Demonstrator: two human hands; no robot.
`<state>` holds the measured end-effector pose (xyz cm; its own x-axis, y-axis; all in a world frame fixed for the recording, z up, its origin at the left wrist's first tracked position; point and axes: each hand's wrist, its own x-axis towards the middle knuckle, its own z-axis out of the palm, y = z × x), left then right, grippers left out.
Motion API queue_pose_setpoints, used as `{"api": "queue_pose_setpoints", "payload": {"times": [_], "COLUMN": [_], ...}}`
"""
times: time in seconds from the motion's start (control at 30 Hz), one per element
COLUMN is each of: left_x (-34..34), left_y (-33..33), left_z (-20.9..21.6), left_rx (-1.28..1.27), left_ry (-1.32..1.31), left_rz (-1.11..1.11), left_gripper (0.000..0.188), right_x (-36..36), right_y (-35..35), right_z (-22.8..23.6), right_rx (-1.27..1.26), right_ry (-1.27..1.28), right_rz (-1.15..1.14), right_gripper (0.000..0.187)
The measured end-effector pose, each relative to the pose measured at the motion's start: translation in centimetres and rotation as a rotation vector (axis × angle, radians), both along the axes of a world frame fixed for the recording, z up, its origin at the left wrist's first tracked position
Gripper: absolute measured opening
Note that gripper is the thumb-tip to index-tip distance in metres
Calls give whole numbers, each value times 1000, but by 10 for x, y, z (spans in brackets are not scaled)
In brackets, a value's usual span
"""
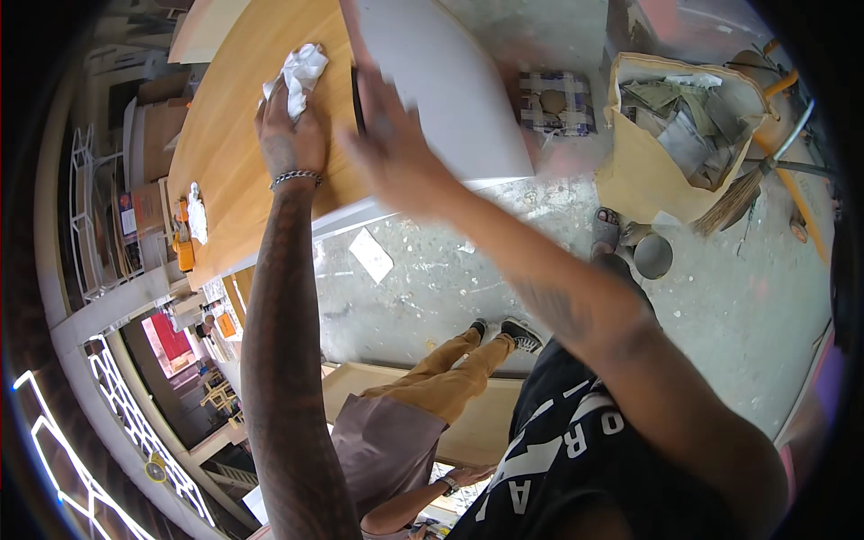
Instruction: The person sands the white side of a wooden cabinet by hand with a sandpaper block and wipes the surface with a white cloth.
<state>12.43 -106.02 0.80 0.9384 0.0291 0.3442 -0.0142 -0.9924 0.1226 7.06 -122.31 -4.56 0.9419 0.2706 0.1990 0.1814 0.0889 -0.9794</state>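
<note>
My left hand (290, 139), with a chain bracelet at its wrist, presses a crumpled white cloth (304, 68) onto a wood-grain panel (243, 162). Its fingers are bent over the lower part of the cloth. To its right, my right hand (389, 148) is smeared by motion at the panel's right edge, beside a pale grey surface (459, 108). A thin black strip (357, 101) shows along its thumb side; I cannot make out whether the hand holds it.
A second white cloth (196, 214) and an orange tool (183, 238) lie at the panel's left edge. Another person in brown trousers (441, 369) is close below. At the right are an open sack of scraps (630, 171), a broom (733, 202) and a wrapped bundle (556, 103).
</note>
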Motion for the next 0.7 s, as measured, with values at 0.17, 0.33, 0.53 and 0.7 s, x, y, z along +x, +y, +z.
{"api": "queue_pose_setpoints", "payload": {"times": [0.17, 0.33, 0.53, 0.7], "left_x": [1, 18, 1, 5], "left_y": [-11, -29, 5, -4], "left_z": [-5, -3, -4, -7], "left_rx": [-34, -49, -13, 101], "left_ry": [-34, -24, -6, -98], "left_rz": [-28, -29, 37, -24], "left_gripper": [39, 37, 38, 43], "right_x": [-61, 115, 5, -68], "right_y": [-31, -18, 2, -31], "right_z": [9, 7, -3, 0], "right_rx": [-58, -53, -8, -66], "right_ry": [-2, -43, -35, -23], "right_rz": [74, -57, -38, 27], "right_gripper": [82, 77, 78, 82]}}
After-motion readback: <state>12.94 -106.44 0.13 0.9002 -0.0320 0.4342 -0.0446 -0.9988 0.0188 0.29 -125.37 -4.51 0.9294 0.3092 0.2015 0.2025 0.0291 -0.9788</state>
